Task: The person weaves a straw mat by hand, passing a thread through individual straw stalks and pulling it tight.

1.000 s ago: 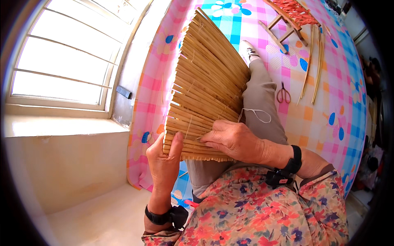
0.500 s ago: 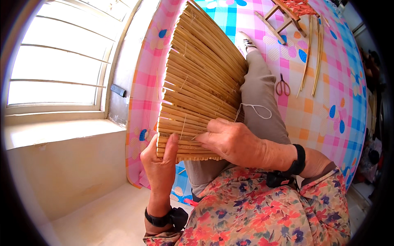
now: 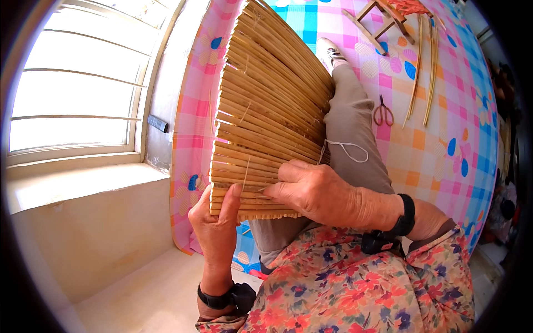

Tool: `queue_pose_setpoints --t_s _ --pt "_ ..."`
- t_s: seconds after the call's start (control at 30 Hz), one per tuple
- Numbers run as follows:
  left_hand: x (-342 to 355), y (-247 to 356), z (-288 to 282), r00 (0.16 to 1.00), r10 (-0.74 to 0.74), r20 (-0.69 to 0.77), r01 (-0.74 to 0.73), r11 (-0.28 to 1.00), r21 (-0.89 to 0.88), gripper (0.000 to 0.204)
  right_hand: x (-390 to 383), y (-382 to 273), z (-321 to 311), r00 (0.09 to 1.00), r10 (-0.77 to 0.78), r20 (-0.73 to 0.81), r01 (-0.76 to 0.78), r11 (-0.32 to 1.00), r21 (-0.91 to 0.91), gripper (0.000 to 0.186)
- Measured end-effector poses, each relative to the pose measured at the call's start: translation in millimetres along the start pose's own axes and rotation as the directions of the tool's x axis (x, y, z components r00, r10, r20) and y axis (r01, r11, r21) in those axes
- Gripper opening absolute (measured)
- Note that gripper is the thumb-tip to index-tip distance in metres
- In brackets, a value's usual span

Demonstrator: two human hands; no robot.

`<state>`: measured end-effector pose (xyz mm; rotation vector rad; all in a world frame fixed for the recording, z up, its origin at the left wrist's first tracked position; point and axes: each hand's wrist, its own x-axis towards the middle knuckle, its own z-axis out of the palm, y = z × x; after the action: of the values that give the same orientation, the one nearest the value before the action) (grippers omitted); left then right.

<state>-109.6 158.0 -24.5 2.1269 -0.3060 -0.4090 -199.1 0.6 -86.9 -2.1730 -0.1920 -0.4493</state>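
A mat of thin bamboo slats (image 3: 266, 105) tied together lies slanting across my lap and outstretched leg. My left hand (image 3: 215, 213) grips its near left corner, thumb on top, the other fingers hidden underneath. Over the near edge my right hand (image 3: 316, 191) is closed in a pinch against the slats. A thin pointed tip shows at its fingertips, too small to name. From the mat beside the right hand, a loop of white thread (image 3: 367, 155) falls onto my trouser leg. Short thread ends stick up from several slats.
Dark-handled scissors (image 3: 383, 115) lie right of my leg on the checked cloth (image 3: 413, 152). Beyond them are long thin bamboo strips (image 3: 431, 77) and a wooden frame (image 3: 383, 30) with orange-red material. At left, a dark remote control (image 3: 158, 123) is by the barred window (image 3: 78, 94).
The view has shifted slightly. Both hands keep nearly the same places on the mat, and the right fingertips have moved only a little against the slats.
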Motion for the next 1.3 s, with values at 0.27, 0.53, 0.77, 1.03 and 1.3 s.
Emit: queue_pose_setpoints --t_s 0.27,0.53,0.77,1.03,1.3 --pt "0.2 1.3 0.7 1.0 -0.017 0.008 0.017 1.0 0.011 0.017 -0.5 6.0 -0.4 1.0 0.006 -0.005 -0.006 1.0 0.028 0.014" --pt "1.2 0.2 0.5 1.0 -0.003 0.003 0.003 0.999 0.034 0.017 2.1 7.6 -3.5 0.998 -0.053 0.016 0.053 0.998 -0.013 0.013" --pt "0.2 -1.4 -0.6 0.999 -0.041 0.008 0.04 0.999 0.009 0.017 4.6 12.4 -1.8 0.993 -0.114 0.025 0.114 0.993 -0.015 0.016" --pt "0.6 -3.4 -1.4 1.0 0.002 0.005 -0.002 1.0 0.005 0.017 5.6 13.2 -2.7 0.993 -0.104 0.048 0.106 0.994 -0.023 0.02" --pt "0.5 -5.2 -3.4 1.0 0.016 0.016 -0.016 1.0 0.001 0.017 8.8 14.8 0.5 0.99 -0.136 0.044 0.139 0.989 -0.05 0.019"
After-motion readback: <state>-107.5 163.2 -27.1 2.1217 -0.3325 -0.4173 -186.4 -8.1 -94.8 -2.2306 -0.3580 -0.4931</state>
